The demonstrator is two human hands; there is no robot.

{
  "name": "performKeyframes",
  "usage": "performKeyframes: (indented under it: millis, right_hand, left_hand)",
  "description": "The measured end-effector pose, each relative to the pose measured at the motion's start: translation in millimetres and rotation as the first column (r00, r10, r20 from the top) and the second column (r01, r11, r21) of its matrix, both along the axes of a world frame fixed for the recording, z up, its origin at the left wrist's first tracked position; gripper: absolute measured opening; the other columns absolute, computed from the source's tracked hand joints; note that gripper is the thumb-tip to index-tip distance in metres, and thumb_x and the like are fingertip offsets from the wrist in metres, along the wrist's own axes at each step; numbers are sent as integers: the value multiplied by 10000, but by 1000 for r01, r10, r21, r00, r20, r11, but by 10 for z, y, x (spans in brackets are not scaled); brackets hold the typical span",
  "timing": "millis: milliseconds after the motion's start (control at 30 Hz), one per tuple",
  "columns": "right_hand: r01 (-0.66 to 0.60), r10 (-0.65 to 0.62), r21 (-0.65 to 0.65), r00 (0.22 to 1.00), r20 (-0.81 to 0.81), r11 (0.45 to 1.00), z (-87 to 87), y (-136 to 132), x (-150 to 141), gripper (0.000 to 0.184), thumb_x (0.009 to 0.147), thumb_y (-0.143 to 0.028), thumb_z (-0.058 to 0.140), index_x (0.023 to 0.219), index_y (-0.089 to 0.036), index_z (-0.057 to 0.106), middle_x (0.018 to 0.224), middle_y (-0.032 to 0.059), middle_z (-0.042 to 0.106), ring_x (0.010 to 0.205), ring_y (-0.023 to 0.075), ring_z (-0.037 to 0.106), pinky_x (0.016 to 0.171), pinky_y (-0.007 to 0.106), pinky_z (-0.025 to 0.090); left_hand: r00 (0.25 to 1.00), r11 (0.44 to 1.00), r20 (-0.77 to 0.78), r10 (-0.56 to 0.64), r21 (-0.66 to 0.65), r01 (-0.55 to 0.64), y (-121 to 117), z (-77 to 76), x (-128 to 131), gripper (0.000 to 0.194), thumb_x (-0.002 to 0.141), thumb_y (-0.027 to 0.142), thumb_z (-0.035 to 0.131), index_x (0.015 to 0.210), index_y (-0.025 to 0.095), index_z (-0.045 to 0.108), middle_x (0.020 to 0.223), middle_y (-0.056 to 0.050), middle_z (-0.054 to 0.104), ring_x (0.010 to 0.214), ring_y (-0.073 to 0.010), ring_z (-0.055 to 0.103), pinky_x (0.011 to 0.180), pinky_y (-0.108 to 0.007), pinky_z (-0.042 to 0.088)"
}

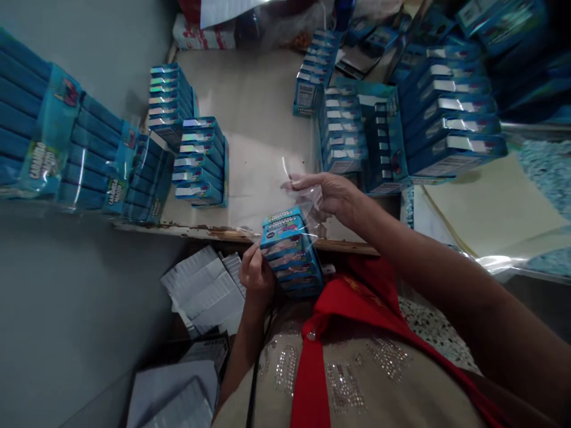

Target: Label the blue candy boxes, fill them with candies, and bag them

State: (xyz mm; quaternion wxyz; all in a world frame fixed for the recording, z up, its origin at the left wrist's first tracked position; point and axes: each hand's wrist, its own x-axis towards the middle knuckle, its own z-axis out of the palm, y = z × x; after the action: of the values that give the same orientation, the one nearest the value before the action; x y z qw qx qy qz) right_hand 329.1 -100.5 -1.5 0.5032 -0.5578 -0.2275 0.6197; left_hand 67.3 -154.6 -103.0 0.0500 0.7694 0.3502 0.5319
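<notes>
A stack of blue caramel candy boxes (292, 252) is tilted in front of my body at the table's near edge. Clear plastic wrap (314, 208) surrounds its upper end and rises loosely above it. My left hand (256, 270) is closed at the stack's left side, fingers curled near its upper corner; the plastic there is hard to make out. Above and to the right, my right hand (328, 193) has its fingertips pressed together on the loose plastic.
Blue box stacks (200, 160) stand on the table (259, 131) at left, and more (343, 131) at right. Wrapped packs (57, 131) line the far left. A pale paper sheet (495, 208) lies right; flat grey cartons (203, 288) sit below the table edge.
</notes>
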Motion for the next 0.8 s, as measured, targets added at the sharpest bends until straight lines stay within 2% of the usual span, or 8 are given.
performKeyframes:
  millis: [100,233,400,500,567,633,700,800]
  right_hand:
    - [-15,14,117,1000,9,993,242,43,71,329,766,-175,903,1071,-177,780,912,45,823,803,163,759,727,273,623]
    - [-59,-148,489,915,374,870,465,339,301,137,885,-171,871,831,-172,745,733,-23,755,668,93,672,665,223,553]
    - [110,-358,461,793,493,880,495,529,359,124,1049,-165,696,930,-198,700,719,-60,688,606,76,625,599,196,483]
    - [224,-577,598,646,500,769,460,139,313,247,1161,-262,464,1281,-187,666,978,-5,742,782,103,702,681,223,521]
    - [129,-684,726,477,552,676,364,-302,253,203,1111,-298,550,1283,-244,642,1107,21,726,932,146,697,773,272,563]
    - [32,-635,685,410,655,728,180,-746,157,74,996,-279,693,1061,-283,658,1021,19,710,852,173,655,770,324,580]
    - [33,-468,557,584,663,830,-61,-1063,32,86,936,-313,737,995,-274,689,964,24,733,829,195,677,788,367,607]
    - [162,-320,396,871,372,904,-376,-1175,-144,279,942,-409,728,1169,-254,771,1156,48,806,1057,243,757,980,428,633]
  left_hand:
    - [1000,1000,8,12,-1,-12,16,2,-3,195,1025,147,710,1203,221,734,1089,-77,827,984,-179,813,863,-269,622]
    - [1000,1000,5,-10,25,10,85,38,26,183,1004,126,729,1153,227,759,1086,-65,835,958,-168,813,851,-257,614]
    - [995,996,73,-73,52,69,141,0,15,71,984,160,765,1018,221,782,1049,-63,829,939,-171,802,840,-267,604]
    - [988,996,146,-57,-55,66,106,-79,34,23,991,200,749,1008,215,756,1016,-52,799,917,-174,782,825,-282,600]
    - [965,978,261,-14,-197,68,69,-106,98,72,998,270,735,1040,215,714,991,-35,757,906,-172,757,831,-288,595]
    - [918,932,391,58,-352,91,29,-89,180,198,984,358,736,1109,221,667,1029,-35,721,958,-178,739,895,-298,594]
    - [877,870,473,87,-465,165,-9,-27,234,363,940,419,747,1226,225,637,1177,-75,714,1118,-210,728,1026,-322,580]
    - [834,696,549,56,-620,361,-8,111,205,558,837,388,761,1355,216,644,1372,-124,711,1314,-288,690,1153,-366,541]
